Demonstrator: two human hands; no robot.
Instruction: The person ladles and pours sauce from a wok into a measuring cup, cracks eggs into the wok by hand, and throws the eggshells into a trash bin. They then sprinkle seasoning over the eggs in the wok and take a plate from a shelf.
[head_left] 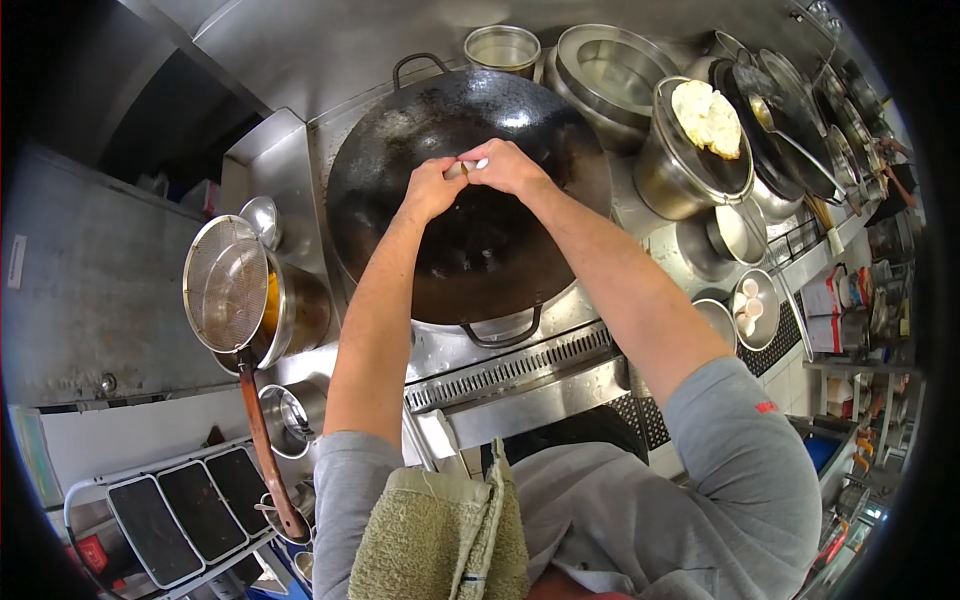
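Observation:
Both hands meet above the far half of a big dark wok point(455, 260), which has a loop handle at the back and another at the front. My left hand point(434, 188) is closed on one side of a cracked egg point(480, 164). My right hand point(508, 168) pinches the other side, with white shell showing between the fingertips. A small yellowish-brown spot shows at the gap between the hands; I cannot make out whether contents are falling. The wok's inside looks dark and shiny.
Left of the wok, a wood-handled mesh strainer point(226, 283) rests on a metal pot point(305, 305). To the right, fried eggs point(707, 118) lie on a strainer over a tall pot point(672, 165). A bowl point(768, 318) holds white eggs or shells. Metal basins point(615, 75) stand behind.

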